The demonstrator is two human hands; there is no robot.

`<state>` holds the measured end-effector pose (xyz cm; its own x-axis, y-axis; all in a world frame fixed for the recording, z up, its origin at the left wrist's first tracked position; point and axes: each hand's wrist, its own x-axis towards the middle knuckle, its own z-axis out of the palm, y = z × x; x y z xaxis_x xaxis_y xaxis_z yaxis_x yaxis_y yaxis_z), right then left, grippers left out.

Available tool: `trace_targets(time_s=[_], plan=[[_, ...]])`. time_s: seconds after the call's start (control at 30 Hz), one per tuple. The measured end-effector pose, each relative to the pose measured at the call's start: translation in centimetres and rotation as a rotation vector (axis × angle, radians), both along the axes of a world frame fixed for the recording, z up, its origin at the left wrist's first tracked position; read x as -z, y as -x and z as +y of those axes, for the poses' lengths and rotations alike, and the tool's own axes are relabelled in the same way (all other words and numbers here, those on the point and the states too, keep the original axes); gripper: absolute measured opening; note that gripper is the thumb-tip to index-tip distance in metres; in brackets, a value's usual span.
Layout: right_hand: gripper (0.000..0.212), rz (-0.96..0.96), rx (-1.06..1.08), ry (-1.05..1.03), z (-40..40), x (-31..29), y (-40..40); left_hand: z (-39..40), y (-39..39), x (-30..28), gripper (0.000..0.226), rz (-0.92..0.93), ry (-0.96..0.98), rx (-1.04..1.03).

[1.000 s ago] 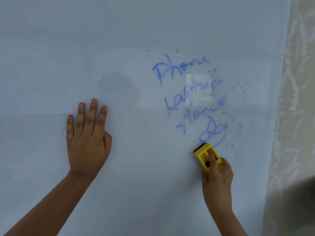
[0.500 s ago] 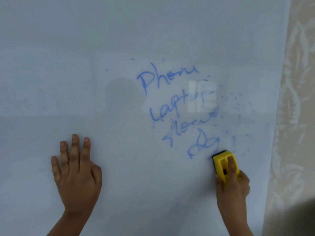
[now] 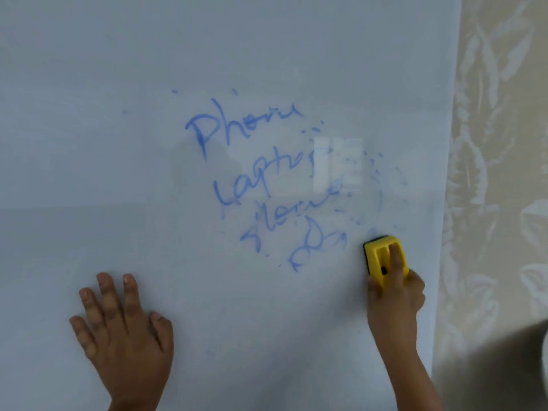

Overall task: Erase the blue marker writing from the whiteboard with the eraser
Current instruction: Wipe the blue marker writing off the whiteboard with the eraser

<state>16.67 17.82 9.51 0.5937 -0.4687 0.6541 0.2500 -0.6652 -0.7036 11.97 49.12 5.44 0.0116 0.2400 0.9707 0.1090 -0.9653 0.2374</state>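
The yellow eraser (image 3: 385, 259) lies pressed against the whiteboard (image 3: 118, 143) at the lower right of the blue marker writing (image 3: 261, 179), its dark felt edge showing along the left and top sides; the right hand (image 3: 396, 295) grasps it from below, one finger laid up along the groove in its back, the thumb side hidden behind the yellow body; the eraser sits just right of the bottom scrawl, apart from the strokes that remain legible. The writing runs in four lines down the middle of the board; the top line reads roughly as "Phone", the second roughly as "Laptop", the third and fourth are too loose to read with confidence; the right ends of the lines break into faint smears and scattered blue specks, and a pale rectangular reflection (image 3: 338, 164) washes out the ends of the second and third lines. The left hand (image 3: 127, 336) lies flat and released on the board at the lower left, fingers spread, holding nothing; its wrist is cut off by the bottom edge. To the right of the board hangs a pale patterned curtain (image 3: 498, 173); a dark blurred shape (image 3: 504, 369) at the lower right corner cannot be made out.
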Motion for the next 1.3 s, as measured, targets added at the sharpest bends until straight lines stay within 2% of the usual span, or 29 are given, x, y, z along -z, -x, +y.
trace_targets(time_s=[0.13,0.27,0.37,0.43,0.5,0.6,0.77,0.87,0.97,1.07,1.2,1.3], plan=[[0.068,-0.087,-0.009,0.103,0.9,-2.9,-0.1,-0.2,0.0,0.0,0.055,0.002,0.011,0.015],[0.069,-0.107,-0.061,0.245,1.9,1.0,1.0,-0.3,0.1,0.1,0.054,0.006,0.001,0.014],[0.069,-0.025,-0.032,0.148,-1.0,1.4,0.1,-0.5,0.1,0.1,0.055,0.022,0.013,0.02],[0.067,0.012,-0.01,0.028,-2.9,-0.4,-1.0,-0.5,0.0,0.1,0.056,0.031,0.017,0.017],[0.066,0.012,-0.003,-0.003,-3.1,-2.6,-1.5,-0.5,-0.1,0.2,0.056,0.034,0.006,0.008],[0.068,-0.068,-0.014,0.112,-0.4,-3.8,-0.6,-0.4,-0.2,0.4,0.056,0.045,-0.02,-0.002],[0.067,-0.131,-0.068,0.354,1.3,0.1,0.8,-0.1,-0.4,0.8,0.056,0.079,-0.144,-0.003],[0.069,-0.049,-0.029,0.21,-2.2,-0.4,-0.4,0.5,-0.4,1.1,0.059,0.1,-0.272,-0.037],[0.067,-0.012,0.017,0.022,-4.0,-3.7,-1.8,0.6,-0.4,1.3,0.057,0.099,-0.296,-0.065],[0.068,-0.076,0.021,0.114,-2.9,-5.9,-1.7,0.5,-0.8,1.5,0.056,0.065,-0.304,-0.079],[0.067,-0.124,-0.022,0.308,-1.4,-3.1,-0.8,0.9,-1.1,2.0,0.055,0.025,-0.312,-0.117],[0.067,-0.055,-0.013,0.217,-3.4,-2.1,-1.1,0.9,-1.4,2.1,0.056,0.009,-0.301,-0.116]])
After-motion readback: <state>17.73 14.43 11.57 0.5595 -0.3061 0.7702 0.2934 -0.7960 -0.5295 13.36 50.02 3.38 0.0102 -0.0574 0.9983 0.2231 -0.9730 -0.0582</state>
